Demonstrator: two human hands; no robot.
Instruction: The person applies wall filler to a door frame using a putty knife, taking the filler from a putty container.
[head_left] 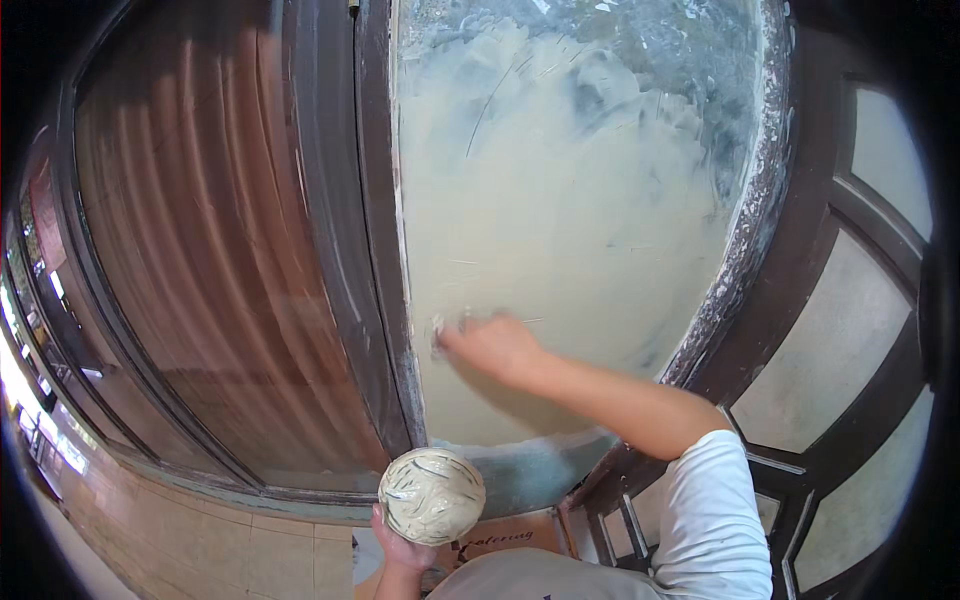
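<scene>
My left hand (398, 548) grips a round bowl (434, 503) from below and beside it. Thick, wet cream paste (430, 490) fills the bowl, with streaks round its edge. My right hand (500, 345) is closed against the lower left part of a wall panel (570, 230), its arm reaching across from the right. A small, blurred, pale thing (439, 335) shows at its fingertips; its kind cannot be made out. Cream paste covers most of the panel, smooth in the middle. Higher up and at the right, blue-grey patches show through, along with a few scratch lines.
Left of the panel stands a dark wooden frame (335, 200) with glass and a reddish-brown curtain (190, 230) behind it. Worn, flaking trim (745, 230) borders the right side, beside a dark panelled door (780, 290). Below lie floor tiles (220, 535) and a brown printed mat or box (515, 537).
</scene>
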